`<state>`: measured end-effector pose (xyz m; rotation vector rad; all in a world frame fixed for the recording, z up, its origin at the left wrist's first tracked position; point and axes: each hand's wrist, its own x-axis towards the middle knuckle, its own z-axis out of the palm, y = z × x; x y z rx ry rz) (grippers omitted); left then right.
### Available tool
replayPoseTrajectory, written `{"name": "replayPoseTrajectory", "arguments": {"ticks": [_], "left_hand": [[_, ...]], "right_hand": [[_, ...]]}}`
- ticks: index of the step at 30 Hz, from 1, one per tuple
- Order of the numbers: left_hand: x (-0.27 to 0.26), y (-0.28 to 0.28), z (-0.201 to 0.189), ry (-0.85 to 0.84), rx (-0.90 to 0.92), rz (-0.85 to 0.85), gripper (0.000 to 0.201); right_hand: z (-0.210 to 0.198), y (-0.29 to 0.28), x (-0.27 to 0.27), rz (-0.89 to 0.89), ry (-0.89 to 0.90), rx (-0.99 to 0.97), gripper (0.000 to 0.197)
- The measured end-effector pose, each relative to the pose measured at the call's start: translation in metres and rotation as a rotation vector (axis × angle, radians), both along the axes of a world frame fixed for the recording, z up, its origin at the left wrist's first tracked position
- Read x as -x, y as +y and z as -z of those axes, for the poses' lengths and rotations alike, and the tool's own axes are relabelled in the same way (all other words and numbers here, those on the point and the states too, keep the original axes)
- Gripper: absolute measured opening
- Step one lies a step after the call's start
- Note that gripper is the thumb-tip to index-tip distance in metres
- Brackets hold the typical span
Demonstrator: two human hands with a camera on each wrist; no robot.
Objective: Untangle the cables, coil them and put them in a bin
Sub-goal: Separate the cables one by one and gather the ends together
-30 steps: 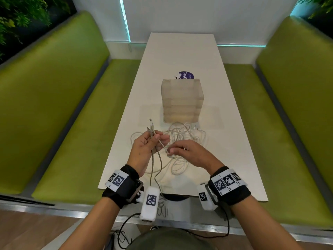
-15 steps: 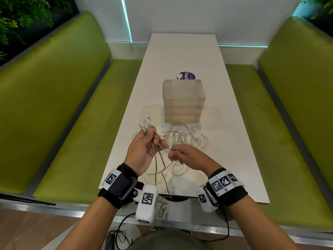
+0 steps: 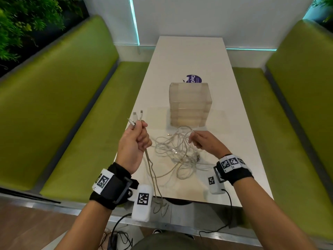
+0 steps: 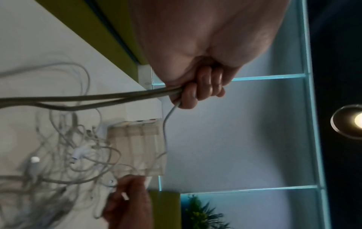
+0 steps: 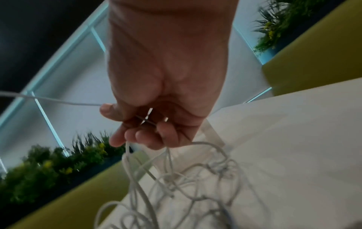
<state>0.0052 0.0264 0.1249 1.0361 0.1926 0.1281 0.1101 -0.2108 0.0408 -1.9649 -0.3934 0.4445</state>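
A tangle of white and grey cables lies on the white table in front of a translucent bin. My left hand is raised over the table's left edge and grips several cable ends, whose plugs stick up above the fist. Two grey cables hang from it over the table's near edge. My right hand hovers over the right side of the tangle and pinches a thin white cable, with more strands running under its curled fingers.
Green padded benches run along both sides of the table, with plants behind the left one. A purple round sticker lies behind the bin. The far half of the table is bare. Black leads hang below the near edge.
My hands have moved apart: the left rose and shifted left with the plug ends, the right moved right over the tangle. The cables between them have been drawn out.
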Motion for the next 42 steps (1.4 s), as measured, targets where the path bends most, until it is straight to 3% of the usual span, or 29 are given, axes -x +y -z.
{"name": "replayPoseTrajectory", "arguments": {"ticks": [3,5,10,14,15,18,25,30,36,42], "left_hand": [[-0.001,-0.01,0.02,0.107,-0.194,0.009,0.021],[-0.003,-0.02,0.029,0.136,-0.269,0.059,0.028],[-0.01,-0.042,0.035,0.142,-0.302,0.203,0.05],[-0.015,-0.054,0.031,0.115,-0.324,0.26,0.028],[-0.015,-0.055,0.03,0.112,-0.337,0.248,0.022],[-0.015,-0.055,0.03,0.095,-0.362,0.202,0.029],[-0.011,-0.045,-0.001,-0.067,-0.174,0.165,0.032],[-0.009,-0.031,-0.018,-0.122,-0.114,0.08,0.032],[-0.013,-0.031,0.009,0.08,-0.668,-0.001,0.029],[-0.011,-0.057,0.021,0.14,-0.656,0.198,0.02]], "right_hand": [[-0.016,0.008,0.007,0.005,0.005,-0.093,0.049],[-0.027,0.014,0.015,-0.021,-0.003,-0.131,0.05],[-0.04,0.024,0.028,-0.171,-0.082,0.001,0.034],[-0.036,0.03,0.033,-0.264,-0.111,0.086,0.025],[-0.035,0.03,0.033,-0.26,-0.097,0.087,0.023],[-0.03,0.027,0.028,-0.226,-0.07,0.112,0.02],[0.007,0.014,-0.01,-0.005,-0.081,0.24,0.022],[0.006,0.006,-0.02,0.071,-0.103,0.223,0.027],[-0.023,0.032,-0.001,0.031,-0.271,0.139,0.027],[-0.048,0.054,0.018,-0.044,-0.506,0.458,0.021]]}}
